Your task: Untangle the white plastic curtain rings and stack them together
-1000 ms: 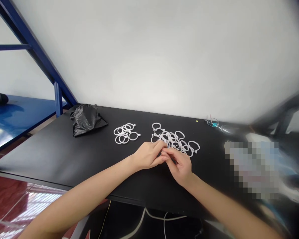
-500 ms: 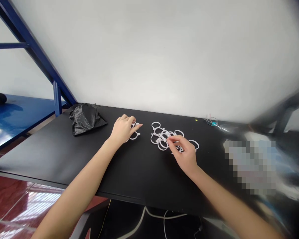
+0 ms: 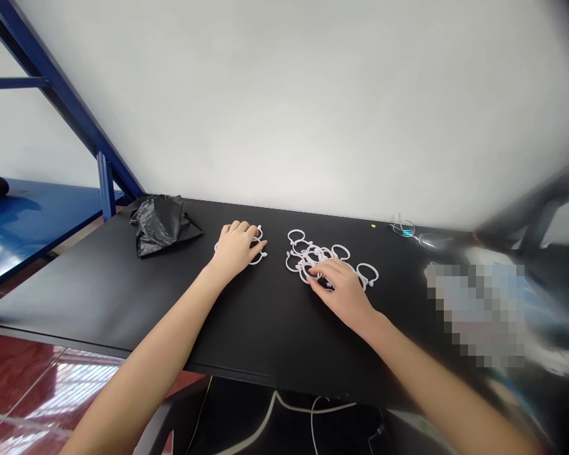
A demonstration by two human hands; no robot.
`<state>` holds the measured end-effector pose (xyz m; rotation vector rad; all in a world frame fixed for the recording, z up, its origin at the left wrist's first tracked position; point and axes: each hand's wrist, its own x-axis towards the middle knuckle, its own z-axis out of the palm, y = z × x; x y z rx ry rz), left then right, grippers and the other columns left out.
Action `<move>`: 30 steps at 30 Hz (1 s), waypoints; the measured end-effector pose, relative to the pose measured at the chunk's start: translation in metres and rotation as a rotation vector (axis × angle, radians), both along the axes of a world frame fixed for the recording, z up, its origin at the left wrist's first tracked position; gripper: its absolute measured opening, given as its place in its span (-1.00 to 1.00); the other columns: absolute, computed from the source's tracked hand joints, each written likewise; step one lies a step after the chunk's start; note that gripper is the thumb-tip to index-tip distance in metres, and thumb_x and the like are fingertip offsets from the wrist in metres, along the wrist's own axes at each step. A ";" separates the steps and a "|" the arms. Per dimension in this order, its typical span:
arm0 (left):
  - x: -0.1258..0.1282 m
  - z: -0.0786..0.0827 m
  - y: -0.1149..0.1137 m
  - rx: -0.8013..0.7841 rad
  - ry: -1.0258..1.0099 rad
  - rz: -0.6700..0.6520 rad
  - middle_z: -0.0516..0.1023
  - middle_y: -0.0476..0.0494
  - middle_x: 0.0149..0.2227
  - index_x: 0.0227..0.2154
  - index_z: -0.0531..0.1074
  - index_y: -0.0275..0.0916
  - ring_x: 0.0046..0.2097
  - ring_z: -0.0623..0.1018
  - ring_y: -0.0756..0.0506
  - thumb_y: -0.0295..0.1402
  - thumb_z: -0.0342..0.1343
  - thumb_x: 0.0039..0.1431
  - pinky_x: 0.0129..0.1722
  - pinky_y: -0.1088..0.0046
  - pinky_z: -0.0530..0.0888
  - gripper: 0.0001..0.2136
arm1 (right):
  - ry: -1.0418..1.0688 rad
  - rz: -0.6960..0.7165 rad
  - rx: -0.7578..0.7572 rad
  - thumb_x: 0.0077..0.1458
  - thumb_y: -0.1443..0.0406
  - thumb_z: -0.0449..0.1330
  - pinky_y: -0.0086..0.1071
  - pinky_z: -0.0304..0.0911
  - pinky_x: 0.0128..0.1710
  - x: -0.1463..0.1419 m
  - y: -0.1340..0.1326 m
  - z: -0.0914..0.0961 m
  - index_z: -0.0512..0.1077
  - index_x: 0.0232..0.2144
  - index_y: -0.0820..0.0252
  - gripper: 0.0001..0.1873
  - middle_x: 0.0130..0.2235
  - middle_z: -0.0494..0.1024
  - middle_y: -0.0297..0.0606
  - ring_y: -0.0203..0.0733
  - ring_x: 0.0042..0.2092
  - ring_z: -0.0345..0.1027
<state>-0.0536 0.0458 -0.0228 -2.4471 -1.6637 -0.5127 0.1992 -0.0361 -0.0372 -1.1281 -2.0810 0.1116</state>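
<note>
Two heaps of white plastic rings lie on a black table [image 3: 99, 284]. My left hand [image 3: 237, 248] rests palm down on the smaller left heap [image 3: 260, 244], fingers stretched over the rings, covering most of them. My right hand [image 3: 341, 289] lies on the near side of the larger right heap [image 3: 313, 256], fingers spread flat and fingertips touching the rings. Neither hand has a ring lifted off the table.
A crumpled black plastic bag [image 3: 164, 222] sits at the table's far left. A small clear item with a teal spot [image 3: 404, 230] lies at the far right by the wall. Blue metal shelving [image 3: 52, 88] stands to the left; white cables [image 3: 284, 411] hang under the table.
A second ago both hands met at the larger heap. My left hand then moved left onto the smaller heap and now lies flat there; my right hand went from a pinch to spread fingers.
</note>
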 end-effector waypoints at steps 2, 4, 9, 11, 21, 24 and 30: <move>0.003 0.000 -0.002 0.032 -0.040 -0.044 0.53 -0.23 -0.19 -0.24 0.43 -0.25 -0.10 0.46 -0.25 -0.20 0.05 0.29 -0.10 0.21 0.32 -0.78 | -0.024 -0.010 -0.010 0.14 0.43 0.19 -0.16 0.35 -0.16 0.001 0.001 0.000 0.46 -0.36 0.17 -0.91 -0.36 0.57 -0.25 -0.10 -0.29 0.42; 0.009 0.000 -0.005 0.040 -0.092 -0.146 0.53 -0.18 -0.21 -0.25 0.42 -0.24 -0.12 0.46 -0.21 -0.22 0.03 0.30 -0.07 0.22 0.32 -0.81 | -0.024 -0.008 -0.001 0.13 0.45 0.19 -0.19 0.34 -0.21 0.001 0.001 0.001 0.46 -0.37 0.16 -0.89 -0.40 0.56 -0.27 -0.12 -0.32 0.40; 0.030 0.005 -0.023 -0.019 -0.289 -0.434 0.53 -0.12 -0.20 -0.20 0.41 -0.23 -0.14 0.46 -0.13 -0.26 0.01 0.33 -0.04 0.26 0.35 -0.83 | 0.165 -0.030 0.059 0.13 0.43 0.22 -0.30 0.33 -0.32 -0.004 -0.003 0.006 0.47 -0.36 0.16 -0.91 -0.47 0.48 -0.33 -0.22 -0.42 0.35; 0.038 0.006 -0.031 -0.072 -0.371 -0.498 0.52 -0.13 -0.23 -0.19 0.41 -0.24 -0.18 0.46 -0.11 -0.25 0.00 0.34 -0.09 0.29 0.39 -0.82 | 0.233 -0.044 0.054 0.13 0.42 0.23 -0.33 0.33 -0.35 -0.005 -0.004 0.009 0.48 -0.35 0.16 -0.93 -0.49 0.44 -0.36 -0.26 -0.46 0.33; 0.045 0.000 -0.037 -0.285 -0.328 -0.609 0.48 -0.18 -0.16 -0.19 0.43 -0.24 -0.12 0.47 -0.15 -0.24 0.12 0.24 -0.12 0.30 0.45 -0.81 | 0.383 -0.096 0.055 0.14 0.39 0.23 -0.29 0.39 -0.32 -0.007 -0.007 0.011 0.49 -0.26 0.13 -0.90 -0.39 0.57 -0.31 -0.24 -0.43 0.43; 0.047 -0.001 -0.038 -0.388 -0.479 -0.630 0.49 -0.16 -0.17 -0.20 0.44 -0.25 -0.14 0.50 -0.11 -0.23 0.17 0.21 -0.12 0.34 0.47 -0.79 | 0.453 -0.105 0.044 0.12 0.39 0.25 -0.24 0.45 -0.24 -0.008 -0.008 0.008 0.48 -0.20 0.12 -0.83 -0.33 0.59 -0.28 -0.20 -0.35 0.50; 0.053 -0.002 -0.042 -0.520 -0.775 -0.652 0.50 -0.16 -0.15 -0.16 0.45 -0.24 -0.08 0.53 -0.09 -0.28 0.21 0.18 -0.01 0.32 0.49 -0.79 | 0.599 -0.076 -0.068 0.08 0.39 0.28 -0.21 0.51 -0.16 -0.010 -0.009 0.007 0.35 0.06 0.07 -0.53 -0.29 0.58 -0.30 -0.17 -0.28 0.55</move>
